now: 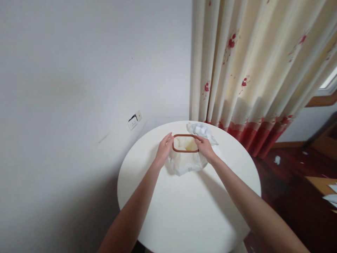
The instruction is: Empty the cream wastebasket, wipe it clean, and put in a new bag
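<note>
A small trash bin (185, 151) with a brown oval rim stands on the white round table (181, 214). A translucent white plastic bag (187, 168) lines it and hangs down over its outside. The pale inside of the bin shows through the rim opening. My left hand (165, 149) lies along the left end of the rim, fingers fairly straight and pressed to its side. At the right end, my right hand (204, 146) grips the rim, its thumb near the top edge. Just behind the bin lies a crumpled clear plastic bag (201, 130) with white stuff in it.
A wall with a socket (133, 122) stands close on the left. Cream curtains (237, 80) with red flowers hang behind the table. On the dark floor (279, 189) to the right are white scraps (277, 160) and a wooden piece with papers (330, 197).
</note>
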A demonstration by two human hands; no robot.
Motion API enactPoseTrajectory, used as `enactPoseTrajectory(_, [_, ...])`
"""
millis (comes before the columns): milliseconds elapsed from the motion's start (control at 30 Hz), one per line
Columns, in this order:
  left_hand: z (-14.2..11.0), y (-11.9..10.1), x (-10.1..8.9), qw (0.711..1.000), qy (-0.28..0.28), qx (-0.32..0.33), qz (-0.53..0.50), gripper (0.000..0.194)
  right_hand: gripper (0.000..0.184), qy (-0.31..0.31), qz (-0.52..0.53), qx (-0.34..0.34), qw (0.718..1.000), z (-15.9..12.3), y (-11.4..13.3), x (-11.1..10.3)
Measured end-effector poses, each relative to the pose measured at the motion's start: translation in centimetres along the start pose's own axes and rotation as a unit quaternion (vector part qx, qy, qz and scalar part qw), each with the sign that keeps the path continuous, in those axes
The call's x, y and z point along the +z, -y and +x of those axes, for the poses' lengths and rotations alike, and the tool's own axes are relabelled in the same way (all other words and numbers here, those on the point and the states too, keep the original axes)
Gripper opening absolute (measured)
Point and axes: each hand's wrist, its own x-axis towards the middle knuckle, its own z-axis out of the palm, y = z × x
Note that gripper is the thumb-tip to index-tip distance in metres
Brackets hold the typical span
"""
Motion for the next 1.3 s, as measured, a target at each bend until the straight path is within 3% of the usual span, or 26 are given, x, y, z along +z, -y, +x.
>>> enactPoseTrajectory(100, [-1.1,0.4,0.5,0.998,0.052,-0.002,0.018,0.058,0.042,-0.002,0.015,0.004,1.0,-0.2,-0.2,-0.2])
enactPoseTrajectory(200, [-1.3,1.6,0.7,0.997,0.071,0.007,0.027,0.061,0.042,-0.023,0.005,-0.002,1.0,-0.3,-0.4,0.1])
enactPoseTrajectory(400, [-1.1,2.9,-1.0,0.994,0.103,0.012,0.034,0.07,0.044,-0.009,0.017,-0.044,0.999,0.1,-0.8,1.2])
enactPoseTrajectory(467, [-1.2,2.8,-1.4,0.989,0.145,0.027,0.023,0.083,0.045,-0.012,0.027,-0.036,0.999,0.2,-0.8,1.3])
enactPoseTrajectory(600, [-1.6,3.5,-1.1,0.971,0.219,0.09,-0.043,0.134,0.045,-0.023,0.051,-0.02,0.998,-0.1,-0.8,1.5])
enactPoseTrajectory(700, [-2.0,4.9,-0.4,0.967,0.214,0.111,-0.083,0.157,0.045,-0.018,0.071,-0.04,0.996,-0.7,-1.0,1.7])
enactPoseTrajectory(833, [-2.9,6.7,-0.3,0.968,0.204,0.103,-0.103,0.162,0.046,-0.003,0.046,-0.08,0.996,-2.1,-0.8,1.0])
enactPoseTrajectory(900, [-3.4,7.2,-0.5,0.968,0.199,0.118,-0.096,0.161,0.043,-0.039,-0.014,-0.117,0.992,-3.2,0.3,0.0])
enactPoseTrajectory(1000, [-4.0,7.7,-0.8,0.969,0.193,0.143,-0.058,0.158,0.033,-0.126,-0.113,-0.212,0.962,-5.3,3.5,-0.9])
enactPoseTrajectory(1067, [-4.3,7.9,-0.9,0.968,0.204,0.142,-0.045,0.155,0.03,-0.049,-0.169,-0.241,0.954,-6.5,5.9,-0.5])
enactPoseTrajectory(1133, [-4.3,8.1,-1.0,0.966,0.217,0.133,-0.041,0.153,0.03,0.074,-0.273,-0.207,0.937,-7.0,7.5,0.9])
enactPoseTrajectory(1233, [-4.4,8.3,-1.1,0.967,0.213,0.143,-0.005,0.156,0.026,0.246,-0.452,-0.078,0.854,-6.3,7.9,4.1])
enactPoseTrajectory(1300, [-4.5,8.1,-1.1,0.966,0.196,0.163,0.034,0.155,0.03,0.315,-0.504,-0.009,0.804,-5.1,7.1,6.2])
